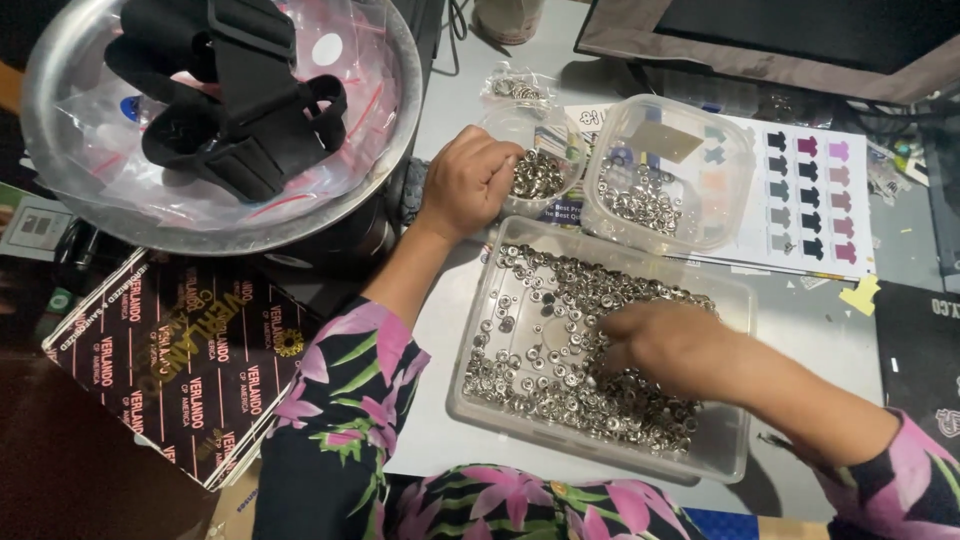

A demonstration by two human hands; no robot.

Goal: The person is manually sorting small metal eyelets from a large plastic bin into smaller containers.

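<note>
At frame centre the right hand (665, 345), fingers curled, picks through silver snap parts (560, 350) in the clear tray (735, 300); left hand (468, 180), loosely closed, empties best low over the small round tub (540, 175)

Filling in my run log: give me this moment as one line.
left hand: fingers in small round tub of metal snaps | right hand: in rectangular tray of snaps | square tub: apart, untouched
</note>
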